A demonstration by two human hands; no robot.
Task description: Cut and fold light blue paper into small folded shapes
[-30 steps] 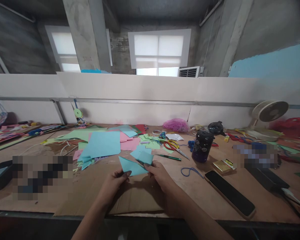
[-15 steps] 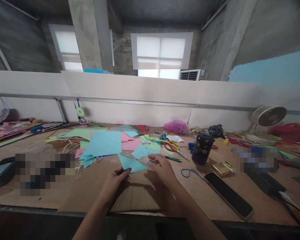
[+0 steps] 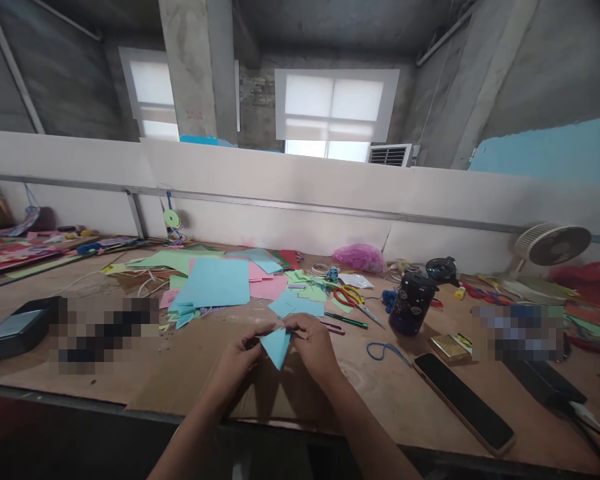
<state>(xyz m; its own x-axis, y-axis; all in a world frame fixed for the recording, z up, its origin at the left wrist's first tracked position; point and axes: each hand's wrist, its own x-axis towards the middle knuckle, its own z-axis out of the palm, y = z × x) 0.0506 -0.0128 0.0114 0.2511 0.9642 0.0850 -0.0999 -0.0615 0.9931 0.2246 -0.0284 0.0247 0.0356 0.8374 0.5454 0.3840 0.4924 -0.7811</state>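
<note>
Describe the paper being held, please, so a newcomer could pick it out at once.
On the wooden table, find the brown cardboard at the near edge. Over it, the left hand and right hand hold a folded light-blue paper, narrowing to a point toward the wearer. That pointed shape sets it apart from the broad blue sheet beyond.

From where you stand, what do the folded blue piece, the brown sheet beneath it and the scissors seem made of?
Folded blue piece: likely matte paper, given its thin edges and crease.
Brown sheet: probably dull cardboard, given its tan surface.
Scissors: apparently metal blades with silvery sheen; handles perhaps smooth plastic, being brightly coloured.
</note>
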